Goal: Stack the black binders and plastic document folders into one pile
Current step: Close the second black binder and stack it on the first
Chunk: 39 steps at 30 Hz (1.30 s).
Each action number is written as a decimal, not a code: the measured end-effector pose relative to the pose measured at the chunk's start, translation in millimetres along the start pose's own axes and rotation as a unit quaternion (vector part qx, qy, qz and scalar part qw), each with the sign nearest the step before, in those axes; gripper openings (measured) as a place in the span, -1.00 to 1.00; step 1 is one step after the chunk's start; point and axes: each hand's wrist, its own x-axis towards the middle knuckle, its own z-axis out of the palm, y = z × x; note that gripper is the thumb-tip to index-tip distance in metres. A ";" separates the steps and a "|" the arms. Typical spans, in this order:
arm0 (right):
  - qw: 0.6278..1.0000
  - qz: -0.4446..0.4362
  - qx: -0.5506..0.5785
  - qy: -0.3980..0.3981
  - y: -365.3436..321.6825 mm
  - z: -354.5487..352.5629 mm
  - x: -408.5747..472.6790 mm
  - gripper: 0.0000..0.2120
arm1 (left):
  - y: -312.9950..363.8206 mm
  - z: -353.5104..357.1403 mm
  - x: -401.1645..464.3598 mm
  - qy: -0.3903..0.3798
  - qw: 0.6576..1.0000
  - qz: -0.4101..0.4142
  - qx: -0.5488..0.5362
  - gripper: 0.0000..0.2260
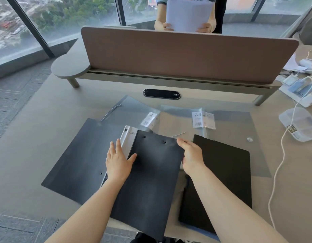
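An open black binder (81,155) lies on the desk, its left cover flat and its right cover (151,181) raised. My left hand (118,162) rests flat, fingers spread, on the silver spine label and the raised cover's edge. My right hand (191,155) grips that cover's far right edge. A closed black binder (225,172) lies to the right, partly under my right forearm. Two clear plastic document folders with A4 labels lie behind: one (132,109) at centre left, one (221,120) at the right.
A brown divider panel (186,53) stands across the back of the desk (28,137), and a person behind it holds papers. A clear plastic box (299,123), white cables (281,151) and chargers sit at the right. A black cable port (161,93) is set in the desk.
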 end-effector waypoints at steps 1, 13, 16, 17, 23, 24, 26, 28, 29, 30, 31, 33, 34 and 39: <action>1.000 -0.005 -0.008 -0.003 2.1 1.4 -1.1 -0.94 | -0.9 1.1 -0.9 -0.007 1.000 -0.004 -0.004 -0.20; 0.988 -0.122 -0.016 -0.093 -45.3 40.9 -19.7 -0.84 | 11.4 -61.3 15.5 0.071 0.978 0.000 -0.196 -0.22; 0.975 -0.146 0.013 -0.167 -68.3 55.5 -33.0 -0.80 | 14.4 -94.4 18.4 0.088 0.960 0.024 -0.264 -0.24; 0.970 -0.151 0.021 -0.190 -75.1 60.9 -38.3 -0.80 | 16.4 -105.2 17.7 0.094 0.953 0.035 -0.286 -0.26; 0.940 -0.179 0.050 -0.284 -100.5 87.5 -62.4 -0.76 | 24.7 -163.3 5.1 0.084 0.903 0.097 -0.411 -0.41; 0.936 -0.184 0.056 -0.293 -102.9 91.1 -65.7 -0.76 | 26.2 -172.0 2.2 0.079 0.894 0.103 -0.429 -0.46; 0.931 -0.193 0.070 -0.303 -106.2 97.9 -71.5 -0.78 | 27.4 -187.4 -1.3 0.073 0.880 0.114 -0.455 -0.54; 0.929 -0.196 0.083 -0.302 -107.8 103.9 -76.1 -0.79 | 30.1 -202.2 -3.6 0.061 0.870 0.127 -0.473 -0.63; 0.930 -0.198 0.088 -0.299 -108.1 106.5 -78.1 -0.79 | 31.1 -207.5 -3.3 0.055 0.867 0.134 -0.476 -0.67; 0.930 -0.202 0.089 -0.293 -107.8 109.1 -79.7 -0.79 | 32.7 -212.5 -3.5 0.051 0.864 0.136 -0.481 -0.72; 0.931 -0.209 0.087 -0.288 -107.6 111.4 -81.6 -0.80 | 33.4 -215.8 -2.5 0.050 0.862 0.134 -0.486 -0.76; 0.932 -0.226 0.087 -0.271 -106.7 115.3 -83.7 -0.81 | 34.3 -219.7 -0.8 0.050 0.855 0.123 -0.501 -0.80; 0.933 -0.234 0.088 -0.260 -106.4 116.5 -84.0 -0.82 | 34.6 -220.0 -0.1 0.047 0.852 0.116 -0.508 -0.81; 0.934 -0.307 0.048 -0.175 -107.3 112.9 -76.9 -0.85 | 37.9 -208.6 2.7 0.006 0.837 0.092 -0.540 -0.78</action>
